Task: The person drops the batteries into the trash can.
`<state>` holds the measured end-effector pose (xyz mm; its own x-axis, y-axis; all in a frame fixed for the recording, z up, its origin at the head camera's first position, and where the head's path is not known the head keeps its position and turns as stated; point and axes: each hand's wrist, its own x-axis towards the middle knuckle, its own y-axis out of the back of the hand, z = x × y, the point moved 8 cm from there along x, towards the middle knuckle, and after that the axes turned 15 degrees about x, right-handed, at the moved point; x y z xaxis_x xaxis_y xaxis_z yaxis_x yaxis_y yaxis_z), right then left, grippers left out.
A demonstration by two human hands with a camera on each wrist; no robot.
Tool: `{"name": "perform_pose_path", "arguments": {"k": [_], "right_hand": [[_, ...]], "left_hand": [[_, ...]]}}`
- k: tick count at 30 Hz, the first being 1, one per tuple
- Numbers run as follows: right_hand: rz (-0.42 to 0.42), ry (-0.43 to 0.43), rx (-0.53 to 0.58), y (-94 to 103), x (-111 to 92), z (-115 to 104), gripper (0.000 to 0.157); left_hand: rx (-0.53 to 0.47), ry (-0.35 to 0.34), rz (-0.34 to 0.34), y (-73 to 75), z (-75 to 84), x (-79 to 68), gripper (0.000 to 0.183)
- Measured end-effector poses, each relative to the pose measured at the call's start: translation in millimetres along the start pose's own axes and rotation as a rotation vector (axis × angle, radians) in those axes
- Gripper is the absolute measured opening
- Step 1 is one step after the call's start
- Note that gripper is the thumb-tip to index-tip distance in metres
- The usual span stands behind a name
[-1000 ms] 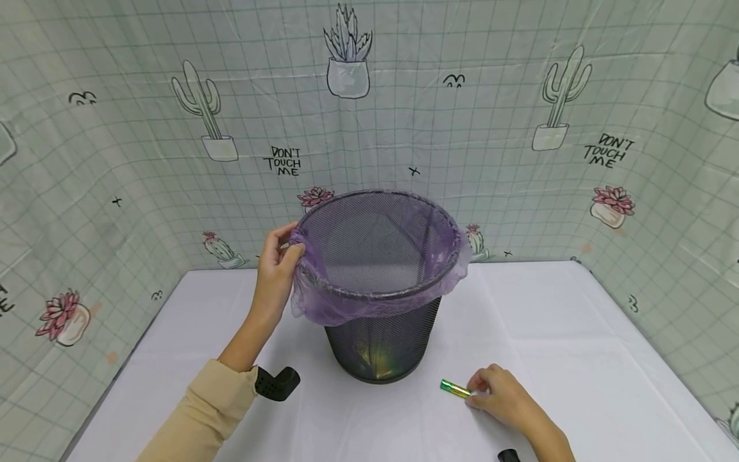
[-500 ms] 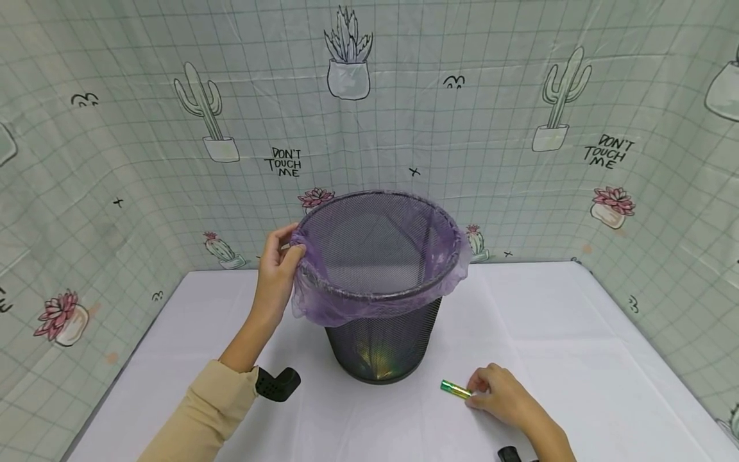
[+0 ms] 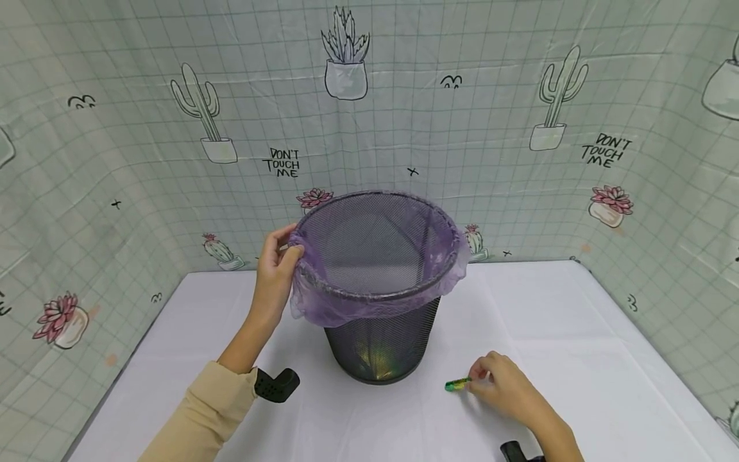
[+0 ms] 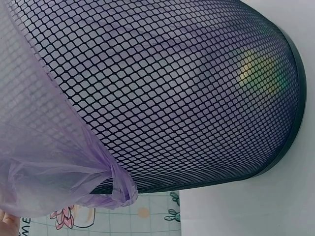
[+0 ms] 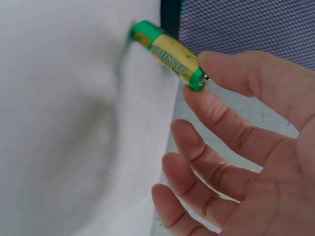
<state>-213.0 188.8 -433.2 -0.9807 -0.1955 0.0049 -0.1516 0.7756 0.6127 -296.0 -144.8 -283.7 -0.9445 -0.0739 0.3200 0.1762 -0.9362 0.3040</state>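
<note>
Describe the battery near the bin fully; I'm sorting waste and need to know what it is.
The battery is a slim cylinder, AA or AAA by its look, with a yellow-gold middle bearing unreadable print and green bands at both ends. A small metal terminal shows at the end nearest the right hand, whose thumb and forefinger pinch that end. Its far end touches the white tablecloth, so it sits slightly tilted. It lies just right of the black mesh bin's base, apart from it.
</note>
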Motion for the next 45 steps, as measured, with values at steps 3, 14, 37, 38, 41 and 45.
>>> {"name": "perform_pose_path", "arguments": {"k": [3,14,37,38,41,45], "right_hand": [[0.032,0.017,-0.010,6.6,-1,-8,0.011],[0.208,0.174,-0.063,39.7,-4,-52,0.008],[0.341,0.542,-0.017,93.7,-11,-151,0.017],[0.342,0.552,-0.010,95.3,-11,-155,0.017],[0.344,0.572,0.003,98.7,-10,-166,0.017],[0.355,0.585,0.018,102.1,-9,-179,0.015]], "left_hand": [[0.005,-0.002,-0.001,0.1,0.3,-0.2,0.043],[0.009,-0.004,-0.002,0.2,0.1,1.5,0.043],[0.000,-0.009,-0.011,-1.5,1.6,3.0,0.042],[0.001,-0.010,-0.010,-1.4,1.5,2.8,0.042],[0.003,-0.005,-0.010,-1.1,1.2,2.2,0.042],[-0.001,-0.003,-0.007,-1.0,0.5,1.5,0.042]]}}
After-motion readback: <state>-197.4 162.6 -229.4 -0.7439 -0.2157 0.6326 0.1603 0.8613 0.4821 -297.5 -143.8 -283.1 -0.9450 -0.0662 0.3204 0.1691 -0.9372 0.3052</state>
